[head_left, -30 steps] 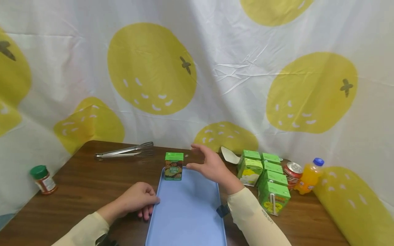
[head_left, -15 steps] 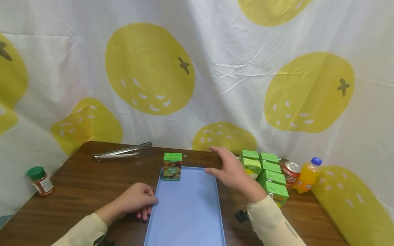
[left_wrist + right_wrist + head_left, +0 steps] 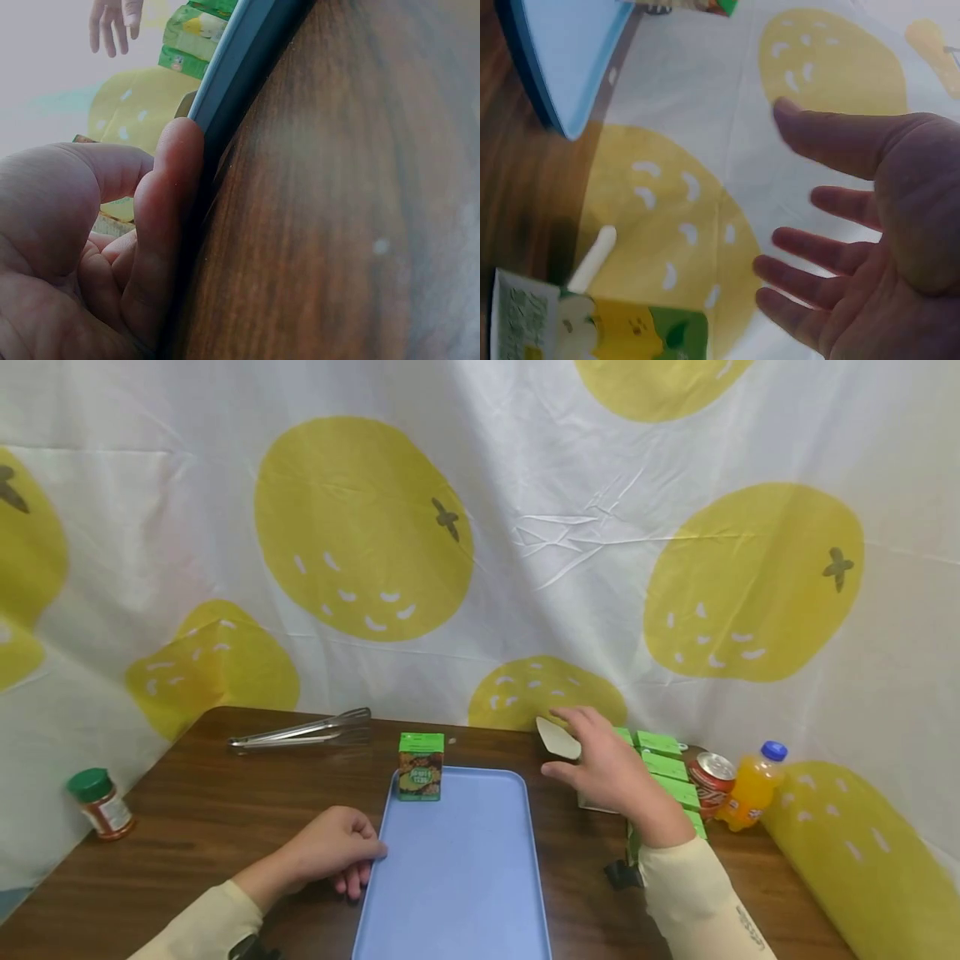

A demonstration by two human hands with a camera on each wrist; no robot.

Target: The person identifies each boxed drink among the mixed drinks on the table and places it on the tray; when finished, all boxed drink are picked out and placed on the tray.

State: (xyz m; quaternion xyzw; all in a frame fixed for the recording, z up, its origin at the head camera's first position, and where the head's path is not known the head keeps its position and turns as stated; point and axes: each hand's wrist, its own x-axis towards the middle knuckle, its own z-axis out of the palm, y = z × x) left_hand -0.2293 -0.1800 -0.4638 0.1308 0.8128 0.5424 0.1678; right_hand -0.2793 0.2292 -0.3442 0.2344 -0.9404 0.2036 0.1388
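At the left edge of a light blue tray point(image 3: 465, 860), my left hand point(image 3: 333, 852) pinches the rim between thumb and fingers; in the left wrist view a fingertip point(image 3: 180, 142) lies right at that edge. One brown drink carton point(image 3: 420, 772) with a green top stands upright in the tray's far left corner. My right hand point(image 3: 607, 768), empty and with fingers spread, hangs over the green drink cartons point(image 3: 671, 789) to the right of the tray, partly hiding them. Below its fingers in the right wrist view is a yellow-and-green carton point(image 3: 637, 334) with a white straw point(image 3: 592, 259).
Behind the right hand lies a small white dish point(image 3: 557, 739). A red soda can point(image 3: 712, 781) and an orange drink bottle point(image 3: 750, 789) stand beyond the cartons. Metal tongs point(image 3: 300, 732) lie at the back left, and a green-lidded shaker point(image 3: 101, 802) stands far left.
My right hand has moved right, from beside the brown carton at the tray's far end to over the green cartons. The left hand stays at the tray's rim.
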